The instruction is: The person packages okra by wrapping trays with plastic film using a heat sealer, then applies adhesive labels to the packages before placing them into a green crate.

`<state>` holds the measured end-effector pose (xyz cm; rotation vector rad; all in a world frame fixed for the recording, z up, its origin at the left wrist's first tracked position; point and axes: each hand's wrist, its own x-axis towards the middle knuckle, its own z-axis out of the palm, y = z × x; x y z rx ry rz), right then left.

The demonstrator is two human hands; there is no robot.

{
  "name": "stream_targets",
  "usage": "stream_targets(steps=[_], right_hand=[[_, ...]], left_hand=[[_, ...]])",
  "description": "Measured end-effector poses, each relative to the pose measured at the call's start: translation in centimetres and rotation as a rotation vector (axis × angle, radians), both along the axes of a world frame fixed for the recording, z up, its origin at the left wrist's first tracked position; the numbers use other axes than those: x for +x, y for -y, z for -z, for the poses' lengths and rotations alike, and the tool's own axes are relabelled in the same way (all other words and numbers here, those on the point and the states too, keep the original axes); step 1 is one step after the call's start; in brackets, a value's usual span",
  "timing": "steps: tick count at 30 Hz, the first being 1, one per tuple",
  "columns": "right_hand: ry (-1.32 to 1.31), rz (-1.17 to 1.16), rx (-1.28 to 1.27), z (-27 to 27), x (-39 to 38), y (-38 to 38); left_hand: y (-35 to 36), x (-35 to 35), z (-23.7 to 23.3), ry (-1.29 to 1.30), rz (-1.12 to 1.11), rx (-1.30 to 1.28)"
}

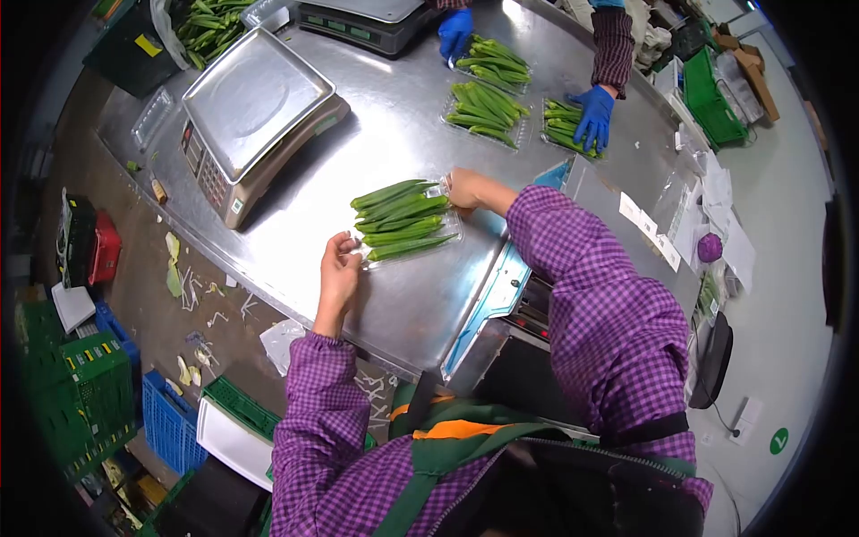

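Note:
A clear plastic tray (pixel 457 231) filled with a row of green okra (pixel 403 215) is in front of me on the steel table. My right hand (pixel 472 191) is closed on the tray's upper right corner. At the tray's left edge, my left hand (pixel 338 268) has its fingers curled and its thumb against the lower left corner. The undersides of both grips are hidden.
A scale (pixel 255 103) stands left, another scale (pixel 362 25) behind it. Across the table, a co-worker's blue-gloved hands (pixel 594 116) are at several okra trays (pixel 484 109). A blue-edged machine (pixel 488 300) borders my right. Crates (pixel 98 394) stand lower left.

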<state>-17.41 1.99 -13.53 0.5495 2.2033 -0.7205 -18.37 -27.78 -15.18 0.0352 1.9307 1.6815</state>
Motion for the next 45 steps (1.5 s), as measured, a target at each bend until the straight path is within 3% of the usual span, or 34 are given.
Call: stream_targets(steps=[2, 6, 11, 13, 19, 26, 28, 30, 32, 35, 36, 39, 40, 41, 42, 44, 45], right_hand=[[-0.296, 0.099, -0.115, -3.7, 1.6, 0.3], [-0.455, 0.280, -0.256, -13.9, 7.7, -1.9], [-0.594, 0.566, -0.274, -21.0, 21.9, -6.5], [-0.663, 0.765, -0.172, -21.8, 28.1, -8.2], [-0.690, 1.109, -0.039, -17.6, 42.4, -13.4], [-0.798, 1.177, -0.170, -13.9, 45.9, -13.5], [-0.806, 1.127, -0.074, -13.9, 47.2, -12.3], [-0.878, 0.818, 0.529, -15.1, 50.1, -9.5], [-0.740, 0.759, 0.770, -17.5, 52.6, -5.8], [-0.559, 0.809, 0.760, -16.4, 53.6, -3.1], [-0.643, 0.770, 0.808, -14.7, 53.2, -2.8], [-0.845, 1.083, 0.417, -13.2, 50.2, -3.0], [-0.855, 1.082, 0.417, -13.4, 50.4, -2.8], [-0.981, 1.281, 0.102, -13.8, 50.8, -2.9], [-1.083, 1.456, -0.237, -14.7, 51.1, -2.7], [-1.160, 1.476, -0.344, -16.2, 52.1, -1.6], [-1.133, 1.517, -0.614, -16.4, 52.7, -1.2]], left_hand=[[0.8, 0.6, -3.6, 0.010, -0.005, 0.029], [-0.8, 1.8, -11.5, -0.167, 0.101, 0.146], [-9.6, 6.4, -18.6, -0.261, 0.394, 0.182], [-14.4, 9.1, -18.1, -0.241, 0.546, 0.253], [-27.1, 16.8, -13.6, -0.311, 0.901, 0.230], [-27.5, 19.1, -14.2, -0.325, 0.926, 0.069], [-25.8, 18.9, -15.4, -0.365, 0.934, 0.100], [-23.0, 18.4, -16.8, -0.747, 0.850, -0.044], [-19.6, 17.9, -17.6, -0.889, 0.813, -0.281], [-17.3, 18.9, -17.4, -0.962, 0.822, -0.455], [-17.6, 19.1, -16.3, -0.993, 0.824, -0.467], [-19.2, 20.2, -15.7, -0.844, 0.851, -0.449], [-19.3, 19.9, -15.8, -0.521, 0.846, -0.278], [-19.7, 19.5, -15.9, -0.203, 0.823, -0.100], [-18.7, 19.7, -17.7, -0.118, 0.842, -0.069], [-16.1, 19.5, -19.2, -0.070, 0.863, -0.101], [-15.2, 19.6, -19.0, 0.053, 0.866, -0.094]])
